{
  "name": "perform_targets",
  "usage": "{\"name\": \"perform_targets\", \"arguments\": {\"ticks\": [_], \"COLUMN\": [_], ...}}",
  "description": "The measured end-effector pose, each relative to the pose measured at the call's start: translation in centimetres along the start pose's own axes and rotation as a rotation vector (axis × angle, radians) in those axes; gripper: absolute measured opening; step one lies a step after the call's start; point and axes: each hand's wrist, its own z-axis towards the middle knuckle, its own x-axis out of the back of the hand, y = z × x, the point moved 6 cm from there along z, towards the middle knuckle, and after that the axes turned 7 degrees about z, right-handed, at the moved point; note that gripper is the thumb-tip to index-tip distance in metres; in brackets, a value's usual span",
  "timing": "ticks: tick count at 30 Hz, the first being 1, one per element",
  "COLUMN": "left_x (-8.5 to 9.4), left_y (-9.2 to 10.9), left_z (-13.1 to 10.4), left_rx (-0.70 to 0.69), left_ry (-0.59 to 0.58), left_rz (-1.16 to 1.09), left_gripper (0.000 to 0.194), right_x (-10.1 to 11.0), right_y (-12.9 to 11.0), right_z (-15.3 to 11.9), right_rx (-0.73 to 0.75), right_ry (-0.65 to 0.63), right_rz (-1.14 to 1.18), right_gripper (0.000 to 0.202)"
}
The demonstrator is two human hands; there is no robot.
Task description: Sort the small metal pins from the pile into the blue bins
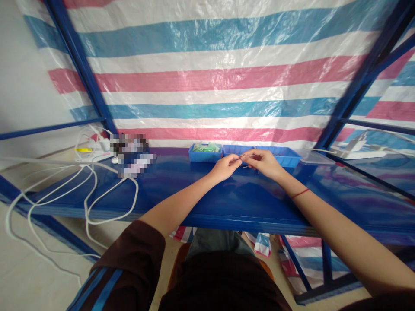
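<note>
My left hand point(226, 167) and my right hand point(262, 163) meet fingertip to fingertip above the blue shelf top, in front of a row of blue bins. Both hands are closed in a pinch. What sits between the fingertips is too small to name. Just below the right fingers a small light-coloured piece point(245, 167) shows. Behind the left hand stands a blue bin point(205, 156) with green, plastic-looking contents. The middle bin point(231, 149) is partly hidden by my hands. Part of the right bin point(288, 160) shows past my right hand.
White cables point(134, 198) loop over the left end of the blue shelf point(168, 190) and hang off its front. A power strip point(97, 156) lies there. At the right are a clear plastic lid point(317, 157) and another power strip point(356, 149). Blue metal posts point(350, 86) frame the striped sheet point(214, 77).
</note>
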Motion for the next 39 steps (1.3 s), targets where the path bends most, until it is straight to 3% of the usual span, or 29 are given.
{"name": "perform_targets", "arguments": {"ticks": [5,16,20,24,26,30,34,39], "left_x": [0.0,1.5,1.5,1.1,0.6,-0.1,0.2,0.4], "left_y": [-0.2,0.2,0.2,0.0,-0.1,-0.5,-0.5,-1.3], "left_z": [0.3,0.3,0.5,0.4,0.2,-0.6,-0.8,-0.3], "left_rx": [-0.031,-0.035,-0.056,-0.061,-0.055,-0.012,0.002,0.002], "left_ry": [0.008,0.211,0.219,0.151,0.07,-0.124,-0.168,-0.185], "left_rz": [0.014,-0.036,-0.02,0.086,0.25,0.599,0.713,0.708], "left_gripper": [0.021,0.016,0.02,0.027,0.036,0.043,0.049,0.049], "right_x": [-0.3,0.9,0.6,0.6,1.5,4.8,8.0,8.6], "right_y": [-0.7,0.1,0.1,0.9,1.6,3.7,5.7,6.3], "right_z": [-0.2,0.3,0.3,0.5,0.7,0.8,0.1,-0.4], "right_rx": [0.082,0.166,0.181,0.069,-0.021,-0.203,-0.347,-0.391], "right_ry": [-0.015,0.039,0.001,-0.018,0.061,0.343,0.615,0.658], "right_rz": [-0.048,-0.18,-0.298,-0.227,-0.153,0.011,0.11,0.045], "right_gripper": [0.038,0.033,0.032,0.032,0.031,0.023,0.018,0.014]}}
